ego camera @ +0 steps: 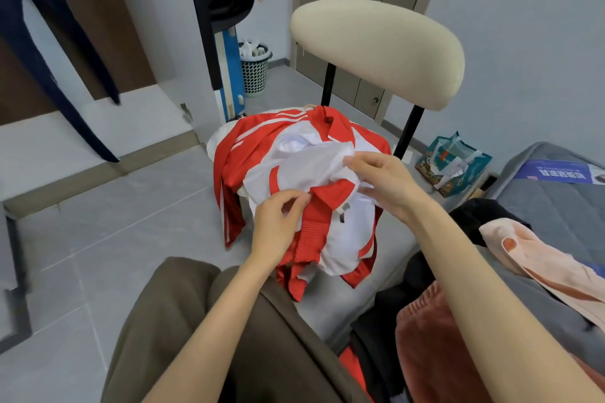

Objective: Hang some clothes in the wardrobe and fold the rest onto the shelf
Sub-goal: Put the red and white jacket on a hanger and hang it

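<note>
Both hands' grip pinches the jacket [304, 173] on the chair [376, 49].

You get a single head-worn wide-angle view, looking forward and steeply down from close above your left hand [278, 222] and right hand [383, 180], chair [376, 49] just ahead, floor [98, 239] below.

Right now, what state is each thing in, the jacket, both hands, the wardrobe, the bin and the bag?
jacket: unfolded, draped over the chair seat, zipper open
left hand: pinching the jacket's red edge
right hand: gripping the white lining
wardrobe door: open
navy garment: hanging in the wardrobe
bin: upright, full
bag: on the floor, top open
</note>
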`<state>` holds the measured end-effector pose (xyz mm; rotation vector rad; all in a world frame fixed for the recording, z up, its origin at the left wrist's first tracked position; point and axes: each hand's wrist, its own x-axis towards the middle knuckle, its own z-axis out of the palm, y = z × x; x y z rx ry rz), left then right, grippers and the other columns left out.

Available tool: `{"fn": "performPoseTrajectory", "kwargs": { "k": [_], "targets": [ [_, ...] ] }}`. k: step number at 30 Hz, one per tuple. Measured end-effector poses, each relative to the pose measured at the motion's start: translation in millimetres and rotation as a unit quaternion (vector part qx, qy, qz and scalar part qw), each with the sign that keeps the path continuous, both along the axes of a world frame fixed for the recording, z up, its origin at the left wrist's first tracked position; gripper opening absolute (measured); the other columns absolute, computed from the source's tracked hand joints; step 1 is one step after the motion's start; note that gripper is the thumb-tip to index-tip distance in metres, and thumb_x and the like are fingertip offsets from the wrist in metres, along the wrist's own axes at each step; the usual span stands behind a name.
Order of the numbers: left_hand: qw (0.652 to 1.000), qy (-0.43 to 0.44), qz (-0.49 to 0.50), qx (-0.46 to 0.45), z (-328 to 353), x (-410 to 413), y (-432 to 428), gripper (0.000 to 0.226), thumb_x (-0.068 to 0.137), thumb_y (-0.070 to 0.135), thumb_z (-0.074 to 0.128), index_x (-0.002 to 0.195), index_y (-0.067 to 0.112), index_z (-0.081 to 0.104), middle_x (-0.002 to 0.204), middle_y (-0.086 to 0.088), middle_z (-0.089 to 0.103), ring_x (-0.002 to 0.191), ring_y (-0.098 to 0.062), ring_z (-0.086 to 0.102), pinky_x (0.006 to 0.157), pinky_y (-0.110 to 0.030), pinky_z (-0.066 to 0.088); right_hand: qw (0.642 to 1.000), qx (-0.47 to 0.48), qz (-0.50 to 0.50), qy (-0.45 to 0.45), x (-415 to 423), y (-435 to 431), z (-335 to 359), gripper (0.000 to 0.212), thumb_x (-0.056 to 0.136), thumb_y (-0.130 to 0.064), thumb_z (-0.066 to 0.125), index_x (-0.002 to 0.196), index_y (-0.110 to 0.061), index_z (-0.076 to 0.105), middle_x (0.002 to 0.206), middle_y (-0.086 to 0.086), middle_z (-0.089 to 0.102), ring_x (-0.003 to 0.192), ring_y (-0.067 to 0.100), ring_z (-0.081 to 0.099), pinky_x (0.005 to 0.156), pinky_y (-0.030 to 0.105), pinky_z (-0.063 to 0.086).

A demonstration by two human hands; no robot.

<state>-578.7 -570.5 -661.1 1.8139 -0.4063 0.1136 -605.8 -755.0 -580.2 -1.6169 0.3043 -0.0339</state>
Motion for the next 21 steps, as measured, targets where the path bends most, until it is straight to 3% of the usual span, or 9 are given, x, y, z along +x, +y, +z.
{"fn": "performPoseTrajectory", "kwargs": {
  "k": [3,6,8,9,11,13,15,18,21],
  "targets": [
    [1.0,0.006,-0.017,-0.021,8,5,6,0.018,0.089,0.01,0.066,0.084,0.026,0.072,0.077,0.029,0.068,0.079,0.011,0.062,0.073,-0.005,0.043,0.991,-0.099,-0.067,-0.052,-8,3,-7,0.015,0.094,-0.012,0.06,0.089,-0.013,0.073,0.083,-0.002,0.064,0.071,0.002,0.058,0.069,0.017,0.05],
    [0.996,0.044,-0.011,-0.076,19,12,12,0.023,0.092,0.002,0.059,0.081,0.018,0.072,0.077,0.011,0.069,0.068,0.008,0.062,0.067,-0.007,0.045,0.968,-0.226,-0.067,-0.083,-19,1,-11,0.019,0.096,-0.011,0.055,0.097,-0.017,0.074,0.103,-0.002,0.07,0.083,-0.003,0.063,0.074,0.01,0.046],
    [0.995,0.059,-0.006,-0.086,27,19,12,0.023,0.095,0.003,0.055,0.083,0.014,0.071,0.076,0.0,0.068,0.061,0.002,0.06,0.063,-0.011,0.048,0.959,-0.262,-0.071,-0.08,-24,-1,-16,0.024,0.098,-0.009,0.051,0.099,-0.016,0.074,0.105,-0.002,0.071,0.082,0.016,0.068,0.065,0.017,0.048],
    [0.995,0.071,-0.016,-0.069,29,22,9,0.021,0.096,0.005,0.053,0.085,0.011,0.071,0.08,-0.003,0.068,0.063,0.0,0.061,0.063,-0.014,0.051,0.96,-0.264,-0.07,-0.066,-25,-2,-19,0.025,0.098,-0.009,0.049,0.101,-0.015,0.074,0.104,-0.002,0.071,0.087,0.031,0.067,0.069,0.026,0.05],
    [0.989,0.131,-0.059,0.019,23,25,-2,0.016,0.098,0.014,0.053,0.097,0.008,0.067,0.092,-0.004,0.065,0.076,-0.009,0.062,0.071,-0.024,0.052,0.97,-0.237,-0.05,-0.035,-25,2,-28,0.027,0.098,-0.009,0.048,0.101,-0.017,0.073,0.107,-0.002,0.071,0.1,0.035,0.063,0.083,0.031,0.05],
    [0.964,0.19,-0.097,0.157,0,20,-11,0.027,0.094,0.023,0.061,0.117,0.008,0.058,0.105,-0.003,0.057,0.096,-0.018,0.059,0.084,-0.03,0.048,0.979,-0.2,-0.033,-0.019,-27,6,-38,0.027,0.098,-0.008,0.049,0.098,-0.022,0.072,0.114,-0.004,0.069,0.104,0.011,0.063,0.082,0.011,0.047],
    [0.938,0.209,-0.138,0.239,-30,10,-13,0.052,0.087,0.019,0.069,0.132,0.006,0.047,0.126,-0.007,0.051,0.119,-0.021,0.052,0.096,-0.026,0.039,0.981,-0.188,-0.043,-0.017,-30,7,-48,0.028,0.098,-0.007,0.049,0.097,-0.024,0.071,0.117,-0.003,0.067,0.089,-0.008,0.059,0.072,0.004,0.043],
    [0.921,0.203,-0.164,0.29,-69,0,-7,0.07,0.084,0.01,0.07,0.145,0.007,0.035,0.148,-0.012,0.037,0.136,-0.023,0.037,0.108,-0.023,0.028,0.981,-0.182,-0.069,-0.016,-35,0,-63,0.03,0.099,-0.008,0.048,0.093,-0.028,0.07,0.118,-0.006,0.065,0.096,-0.004,0.056,0.076,0.008,0.04],
    [0.936,0.2,-0.119,0.266,-89,0,-9,0.07,0.086,0.016,0.07,0.145,0.007,0.034,0.147,-0.013,0.034,0.136,-0.025,0.036,0.109,-0.024,0.025,0.98,-0.182,-0.079,-0.021,-38,-6,-70,0.034,0.098,-0.007,0.047,0.091,-0.031,0.069,0.116,-0.01,0.063,0.113,0.005,0.055,0.08,0.0,0.038]
  ]
}}
